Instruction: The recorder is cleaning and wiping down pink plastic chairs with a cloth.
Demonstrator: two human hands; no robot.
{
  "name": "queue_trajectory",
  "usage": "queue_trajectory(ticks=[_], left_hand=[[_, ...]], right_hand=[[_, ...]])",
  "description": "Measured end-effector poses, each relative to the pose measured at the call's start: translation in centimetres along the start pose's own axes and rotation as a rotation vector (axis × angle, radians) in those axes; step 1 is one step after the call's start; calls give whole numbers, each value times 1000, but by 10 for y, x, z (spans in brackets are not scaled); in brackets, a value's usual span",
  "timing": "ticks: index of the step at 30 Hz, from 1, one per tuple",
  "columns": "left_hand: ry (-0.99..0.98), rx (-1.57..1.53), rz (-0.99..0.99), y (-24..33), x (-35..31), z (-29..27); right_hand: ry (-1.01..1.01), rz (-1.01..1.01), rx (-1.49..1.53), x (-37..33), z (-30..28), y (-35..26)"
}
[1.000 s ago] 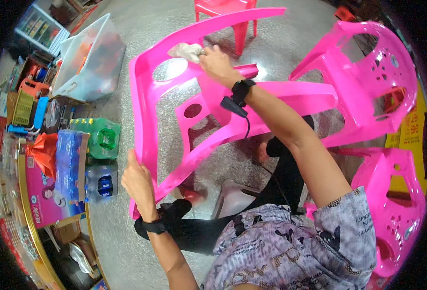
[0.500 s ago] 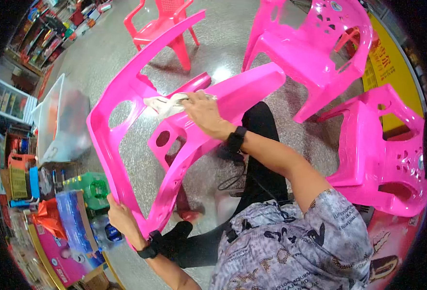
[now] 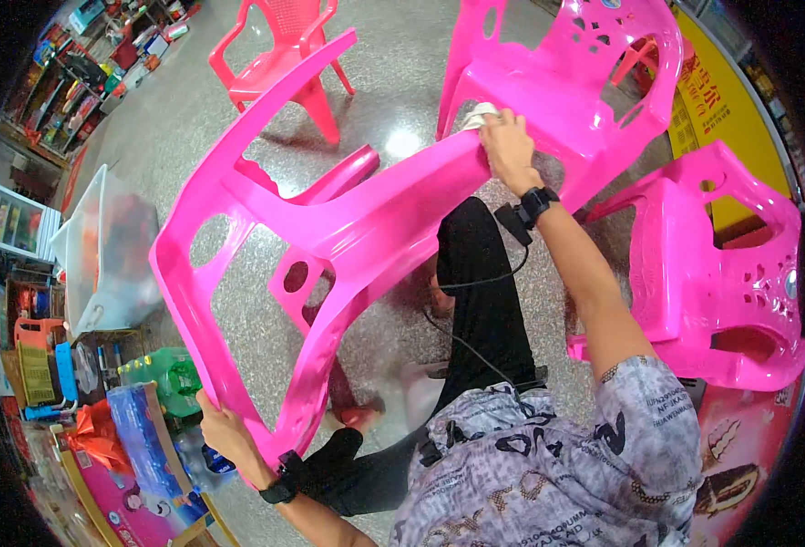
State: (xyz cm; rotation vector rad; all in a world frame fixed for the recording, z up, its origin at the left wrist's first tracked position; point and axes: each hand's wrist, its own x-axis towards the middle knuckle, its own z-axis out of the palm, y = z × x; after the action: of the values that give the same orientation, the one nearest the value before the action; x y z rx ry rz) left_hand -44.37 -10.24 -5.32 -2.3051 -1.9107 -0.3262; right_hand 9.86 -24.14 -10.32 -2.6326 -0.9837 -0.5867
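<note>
A bright pink plastic armchair (image 3: 366, 214) lies tipped on its side in front of me, its legs pointing away and to the right. My left hand (image 3: 229, 438) is closed around the chair's near left frame, low in the view. At the far end of a leg on the right, my right hand (image 3: 510, 150) presses a white cloth (image 3: 480, 114) against the plastic. Most of the cloth is hidden under the fingers.
Two upright pink armchairs, one at the far right (image 3: 557, 82) and one at the right (image 3: 671, 264), stand close by. A red chair (image 3: 279, 64) is beyond. On the left are a translucent bin (image 3: 111, 255), green bottles (image 3: 170, 374) and a blue pack (image 3: 138, 428).
My right hand has slid the cloth from the middle of the tipped chair outward to the right, to the leg's end. The left hand keeps its hold.
</note>
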Motion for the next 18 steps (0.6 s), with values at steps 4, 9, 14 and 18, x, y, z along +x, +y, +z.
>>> queue_trajectory(ticks=[4, 9, 14, 18], left_hand=[[29, -65, 21, 4, 1, 13], [20, -12, 20, 5, 4, 8], [-11, -29, 4, 5, 6, 1], [-21, -36, -3, 8, 6, -2]], right_hand=[[10, 38, -42, -4, 0, 22], [11, -21, -168, -18, -5, -3], [-310, -213, 121, -75, -34, -90], [-272, -605, 393, -122, -3, -165]])
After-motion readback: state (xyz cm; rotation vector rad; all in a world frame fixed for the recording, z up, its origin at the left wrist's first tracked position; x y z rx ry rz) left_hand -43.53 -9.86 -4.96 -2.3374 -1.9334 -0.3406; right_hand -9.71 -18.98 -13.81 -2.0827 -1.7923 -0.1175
